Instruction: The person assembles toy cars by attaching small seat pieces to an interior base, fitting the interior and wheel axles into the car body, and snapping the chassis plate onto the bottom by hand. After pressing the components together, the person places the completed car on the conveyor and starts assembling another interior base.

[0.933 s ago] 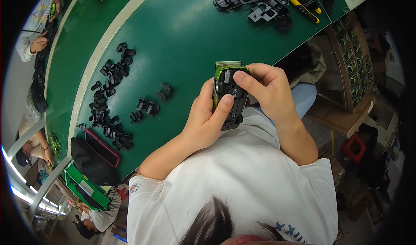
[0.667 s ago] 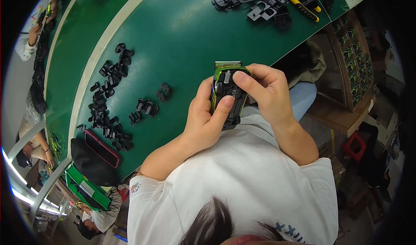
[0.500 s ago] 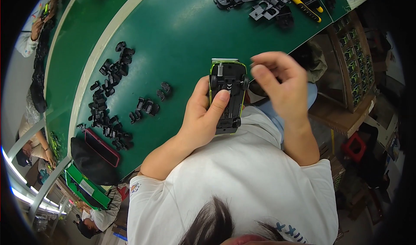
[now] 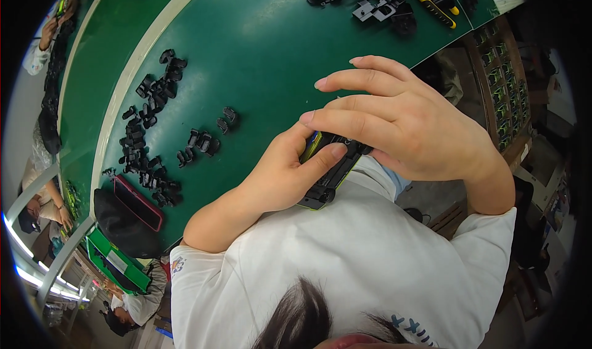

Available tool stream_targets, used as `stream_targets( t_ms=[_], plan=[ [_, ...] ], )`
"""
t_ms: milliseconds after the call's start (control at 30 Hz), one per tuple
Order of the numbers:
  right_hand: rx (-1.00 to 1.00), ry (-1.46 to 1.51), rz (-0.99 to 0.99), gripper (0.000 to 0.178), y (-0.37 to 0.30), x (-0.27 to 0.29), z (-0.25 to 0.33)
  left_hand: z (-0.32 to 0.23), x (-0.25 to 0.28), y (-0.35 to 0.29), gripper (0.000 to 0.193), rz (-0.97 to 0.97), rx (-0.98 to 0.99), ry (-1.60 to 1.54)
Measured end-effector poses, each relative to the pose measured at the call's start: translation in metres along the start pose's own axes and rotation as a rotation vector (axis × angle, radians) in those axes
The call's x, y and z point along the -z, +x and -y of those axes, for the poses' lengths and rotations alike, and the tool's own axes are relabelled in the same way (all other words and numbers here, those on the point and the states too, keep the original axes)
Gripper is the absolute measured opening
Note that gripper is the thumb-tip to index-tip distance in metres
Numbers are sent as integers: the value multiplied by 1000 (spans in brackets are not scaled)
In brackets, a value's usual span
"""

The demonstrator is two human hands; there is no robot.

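Observation:
A toy car (image 4: 338, 177) with a black underside and yellow-green body edges is held belly up, tilted, close to my white shirt. My left hand (image 4: 277, 169) is closed around its side, the thumb lying across the underside. Over the car's far end reaches my right hand (image 4: 410, 124), its fingers stretched out and spread. The right index fingertip comes close to the left fingers. That far end and most of the right thumb are hidden beneath the hand, so whether the thumb presses on the car does not show.
Small black plastic parts (image 4: 140, 142) lie scattered on the green table (image 4: 259, 53). A red-edged phone (image 4: 139, 202) and a black cap-like item (image 4: 117, 225) lie at left. Grey chassis parts (image 4: 377, 4) and yellow-handled pliers (image 4: 431, 8) sit at the far right. Co-workers are at left.
My right hand has moved left and over the car's far end, its fingers spreading out. The car has tilted, its far end turning right, and come slightly nearer to me.

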State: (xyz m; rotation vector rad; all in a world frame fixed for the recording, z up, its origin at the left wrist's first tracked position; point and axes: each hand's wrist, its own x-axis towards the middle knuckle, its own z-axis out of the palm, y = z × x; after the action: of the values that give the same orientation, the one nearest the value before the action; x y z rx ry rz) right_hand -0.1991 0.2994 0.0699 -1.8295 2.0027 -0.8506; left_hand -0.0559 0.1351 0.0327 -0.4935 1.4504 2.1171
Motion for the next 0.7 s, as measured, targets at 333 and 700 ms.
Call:
stream_targets(
  t_ms=[333,700],
  plan=[
    [45,116,26,69,1,-3,-2,-6,3,1,25,56,-135,231],
    [75,104,38,74,3,1,-3,-6,4,-1,29,56,18,13]
  ],
)
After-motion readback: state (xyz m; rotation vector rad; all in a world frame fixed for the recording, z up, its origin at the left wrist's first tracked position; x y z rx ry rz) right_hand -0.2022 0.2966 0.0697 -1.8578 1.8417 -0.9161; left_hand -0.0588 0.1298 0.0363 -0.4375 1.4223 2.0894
